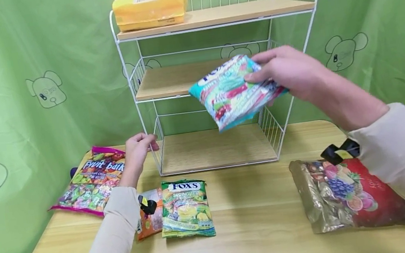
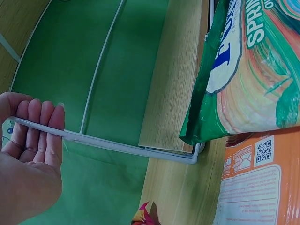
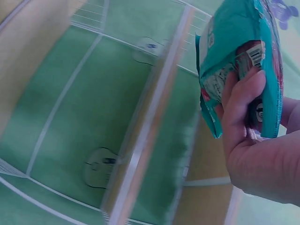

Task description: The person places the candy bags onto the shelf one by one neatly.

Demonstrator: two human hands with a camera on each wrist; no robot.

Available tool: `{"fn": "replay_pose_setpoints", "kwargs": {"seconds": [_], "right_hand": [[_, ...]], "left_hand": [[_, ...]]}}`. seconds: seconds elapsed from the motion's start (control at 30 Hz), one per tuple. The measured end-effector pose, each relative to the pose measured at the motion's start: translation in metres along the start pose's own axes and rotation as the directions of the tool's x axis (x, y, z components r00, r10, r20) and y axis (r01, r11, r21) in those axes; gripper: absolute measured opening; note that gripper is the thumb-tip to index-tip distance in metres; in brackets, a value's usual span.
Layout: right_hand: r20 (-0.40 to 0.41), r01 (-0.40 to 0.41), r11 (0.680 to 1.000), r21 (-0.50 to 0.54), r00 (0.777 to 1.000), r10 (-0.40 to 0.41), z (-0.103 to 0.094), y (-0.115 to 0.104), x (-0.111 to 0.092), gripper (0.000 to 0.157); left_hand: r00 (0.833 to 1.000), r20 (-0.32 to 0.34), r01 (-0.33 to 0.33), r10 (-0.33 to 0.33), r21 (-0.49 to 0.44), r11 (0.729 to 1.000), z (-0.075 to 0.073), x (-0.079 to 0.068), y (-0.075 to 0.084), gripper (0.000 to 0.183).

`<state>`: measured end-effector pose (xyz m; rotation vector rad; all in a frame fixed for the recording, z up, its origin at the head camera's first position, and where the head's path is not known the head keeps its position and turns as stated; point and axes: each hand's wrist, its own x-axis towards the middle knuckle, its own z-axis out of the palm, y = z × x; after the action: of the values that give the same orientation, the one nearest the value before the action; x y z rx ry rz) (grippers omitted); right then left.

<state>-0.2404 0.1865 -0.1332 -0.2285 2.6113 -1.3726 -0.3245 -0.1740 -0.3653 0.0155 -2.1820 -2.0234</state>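
The head view looks forward and down; the wrist views, tilted and closer, share the shelf rack (image 1: 217,149).

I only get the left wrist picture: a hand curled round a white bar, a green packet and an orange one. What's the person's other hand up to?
Observer: The right hand holds a teal Fox's mint bag up, in front of the rack as the head view shows it.
Visitor: Oh, nice! Is anything on the top shelf?
Observer: Yes, a yellow packet sits at its left end.
Visitor: And what's on the table, over to the right?
Observer: A large red and brown bag with fruit pictured on it lies there, partly covered from view by the right sleeve.
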Motion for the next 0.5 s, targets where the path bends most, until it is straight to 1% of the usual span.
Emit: {"fn": "replay_pose_setpoints", "kwargs": {"seconds": [0.1,0.13,0.17,0.23,0.27,0.3,0.33,0.4,0.43,0.47,0.5], "right_hand": [[-0.002,-0.002,0.990,0.140,1.000,0.002,-0.014,-0.015,0.000,0.065],[-0.002,0.002,0.980,0.197,1.000,-0.002,-0.020,-0.019,0.002,0.064],[-0.004,0.006,0.964,0.265,1.000,-0.005,-0.025,-0.023,0.003,0.064],[-0.006,0.016,0.922,0.388,1.000,-0.015,-0.037,-0.028,0.007,0.061],[-0.011,0.011,0.894,0.447,1.000,-0.007,-0.043,-0.030,0.009,0.063],[-0.020,0.006,0.864,0.504,1.000,0.005,-0.049,-0.032,0.010,0.061],[-0.026,0.002,0.827,0.563,1.000,0.015,-0.054,-0.034,0.012,0.057],[-0.056,-0.006,0.769,0.639,0.997,0.054,-0.064,-0.038,0.015,0.047],[-0.073,-0.009,0.743,0.669,0.994,0.077,-0.068,-0.040,0.016,0.045],[-0.095,-0.015,0.724,0.690,0.989,0.112,-0.072,-0.043,0.017,0.042],[-0.122,-0.010,0.715,0.699,0.984,0.133,-0.074,-0.045,0.019,0.038]], "left_hand": [[1.000,-0.005,0.004,-0.004,0.002,1.000,-0.001,0.001,-0.002,0.016],[1.000,-0.006,0.004,-0.004,0.003,1.000,-0.001,0.001,-0.002,0.016],[1.000,-0.007,0.004,-0.004,0.003,1.000,-0.001,0.001,-0.002,0.016],[1.000,-0.008,0.002,-0.002,0.011,1.000,-0.001,0.001,-0.003,0.016],[1.000,-0.008,0.001,0.000,0.013,1.000,0.000,0.001,-0.003,0.017],[1.000,-0.005,-0.001,0.001,0.013,1.000,0.000,0.001,-0.003,0.017],[1.000,-0.005,-0.002,0.002,0.014,1.000,0.000,0.001,-0.003,0.017],[1.000,-0.003,-0.002,0.002,0.017,1.000,0.001,0.001,-0.003,0.017],[1.000,-0.003,-0.001,0.001,0.018,1.000,0.001,0.002,-0.003,0.017],[1.000,-0.003,0.000,0.000,0.016,1.000,0.002,0.002,-0.003,0.016],[1.000,-0.003,0.001,-0.001,0.014,1.000,0.001,0.002,-0.003,0.016]]}}
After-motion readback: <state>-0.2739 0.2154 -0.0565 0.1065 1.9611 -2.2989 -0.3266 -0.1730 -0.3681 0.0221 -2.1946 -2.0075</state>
